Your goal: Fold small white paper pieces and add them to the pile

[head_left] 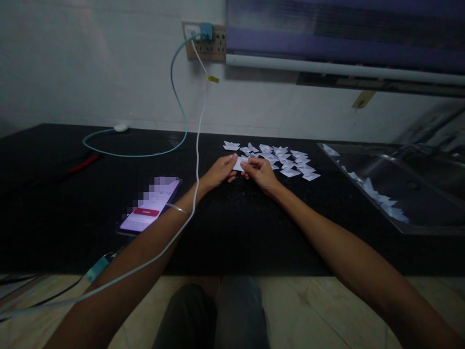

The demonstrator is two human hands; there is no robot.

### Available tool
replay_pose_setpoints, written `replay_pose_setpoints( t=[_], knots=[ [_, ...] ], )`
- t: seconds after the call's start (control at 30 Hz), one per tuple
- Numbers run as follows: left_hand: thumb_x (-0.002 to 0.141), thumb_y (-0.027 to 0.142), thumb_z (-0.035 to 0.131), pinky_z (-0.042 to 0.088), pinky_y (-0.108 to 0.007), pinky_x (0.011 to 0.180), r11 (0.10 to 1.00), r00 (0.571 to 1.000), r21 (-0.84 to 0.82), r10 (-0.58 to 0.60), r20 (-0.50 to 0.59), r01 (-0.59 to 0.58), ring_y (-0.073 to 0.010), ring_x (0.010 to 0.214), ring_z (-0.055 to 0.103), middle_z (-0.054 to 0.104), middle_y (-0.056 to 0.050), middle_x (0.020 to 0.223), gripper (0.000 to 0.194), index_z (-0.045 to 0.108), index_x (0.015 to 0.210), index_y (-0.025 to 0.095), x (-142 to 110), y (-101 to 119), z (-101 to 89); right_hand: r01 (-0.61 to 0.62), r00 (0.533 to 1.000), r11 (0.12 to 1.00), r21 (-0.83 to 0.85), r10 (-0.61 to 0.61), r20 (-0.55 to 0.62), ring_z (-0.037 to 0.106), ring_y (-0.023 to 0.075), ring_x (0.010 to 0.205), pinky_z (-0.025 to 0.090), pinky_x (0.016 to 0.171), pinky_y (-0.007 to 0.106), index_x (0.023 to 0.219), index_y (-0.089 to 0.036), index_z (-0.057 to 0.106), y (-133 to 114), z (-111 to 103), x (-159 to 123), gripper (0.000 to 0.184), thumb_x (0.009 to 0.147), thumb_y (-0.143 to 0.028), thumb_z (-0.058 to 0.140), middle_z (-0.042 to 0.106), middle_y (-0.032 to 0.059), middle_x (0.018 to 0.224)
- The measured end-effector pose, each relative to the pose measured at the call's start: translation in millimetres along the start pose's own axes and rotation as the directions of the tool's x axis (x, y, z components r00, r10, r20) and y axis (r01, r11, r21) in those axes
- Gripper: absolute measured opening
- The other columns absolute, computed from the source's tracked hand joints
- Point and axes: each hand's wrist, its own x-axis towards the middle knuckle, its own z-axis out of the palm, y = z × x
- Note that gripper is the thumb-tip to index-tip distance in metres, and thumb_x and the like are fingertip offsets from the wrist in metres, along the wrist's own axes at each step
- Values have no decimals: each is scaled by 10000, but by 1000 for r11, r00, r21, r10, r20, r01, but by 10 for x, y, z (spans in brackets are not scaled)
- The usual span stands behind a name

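Note:
A small white piece of paper is pinched between both of my hands over the black counter. My left hand holds its left end, my right hand its right end, fingertips almost touching. Just behind and to the right of my hands lies a spread of several small folded white paper pieces.
A lit phone lies left of my left forearm. A white cable and a teal cable hang from a wall socket. A metal sink at right holds more paper pieces. A red pen lies far left.

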Motion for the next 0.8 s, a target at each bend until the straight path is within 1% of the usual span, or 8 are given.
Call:
replay_pose_setpoints(
  t=[0.13, 0.27, 0.37, 0.47, 0.53, 0.6, 0.67, 0.8],
  knots=[
    [1052, 485, 457, 303, -189, 399, 1000, 1000, 10, -22, -8, 22, -54, 392, 392, 501, 48, 523, 402, 533, 786, 194, -5, 44, 25, -21, 1000, 1000, 3, 21, -9, 503, 130, 551, 404, 547, 285, 646, -218, 614, -1, -1, 1, 534, 733, -728, 748, 615, 3, 618],
    [1040, 506, 480, 306, -179, 403, 999, 1000, 40, 2, 3, -2, -51, 412, 432, 549, 32, 561, 408, 553, 813, 175, -4, 39, 30, -25, 1000, 1000, 7, 25, -6, 510, 132, 551, 397, 544, 283, 651, -218, 616, 0, 2, -3, 520, 730, -710, 762, 615, 5, 618],
    [1019, 563, 491, 312, -186, 403, 999, 1000, 46, 7, 8, -7, -50, 399, 424, 555, 30, 564, 445, 554, 816, 172, 6, 10, 6, -5, 1000, 1000, 18, 5, -3, 507, 128, 546, 392, 547, 280, 646, -215, 615, 7, 2, -6, 507, 750, -690, 761, 611, 4, 611],
    [1013, 663, 390, 299, -200, 395, 998, 1000, 57, -26, 2, 26, -65, 371, 408, 470, 46, 486, 564, 534, 752, 184, 25, -27, -27, 6, 1000, 1000, 18, -6, -1, 509, 128, 544, 391, 545, 280, 636, -214, 609, 17, 1, -2, 527, 752, -709, 747, 606, 5, 608],
    [1008, 703, 320, 294, -203, 397, 997, 999, 75, -28, -23, 29, -73, 365, 415, 426, 51, 457, 624, 518, 713, 191, 32, -44, -42, 3, 1000, 1000, 4, -3, 4, 514, 132, 547, 398, 544, 282, 641, -215, 615, 20, 1, 2, 541, 740, -732, 740, 609, 5, 611],
    [1007, 701, 326, 295, -201, 406, 995, 999, 103, 9, -47, -4, -70, 373, 419, 435, 45, 465, 631, 511, 684, 192, 30, -47, -47, 0, 1000, 1000, -13, 0, 10, 514, 133, 549, 404, 544, 283, 645, -216, 621, 15, 4, 4, 550, 730, -747, 736, 613, 5, 614],
    [1013, 675, 361, 291, -203, 410, 991, 998, 126, 44, -49, -37, -62, 380, 409, 453, 37, 479, 616, 502, 658, 192, 23, -35, -42, -6, 1000, 1000, -20, 6, 10, 514, 129, 545, 407, 541, 282, 643, -218, 618, 8, 7, 3, 551, 723, -750, 738, 619, 4, 616],
    [1029, 641, 359, 285, -211, 392, 996, 1000, 91, 20, -18, -18, -70, 374, 393, 443, 43, 477, 574, 500, 686, 202, 11, 1, -16, -15, 1000, 1000, 0, 15, 0, 512, 124, 539, 410, 542, 281, 636, -216, 604, 0, 11, 0, 530, 741, -716, 746, 619, 3, 609]
  ],
)
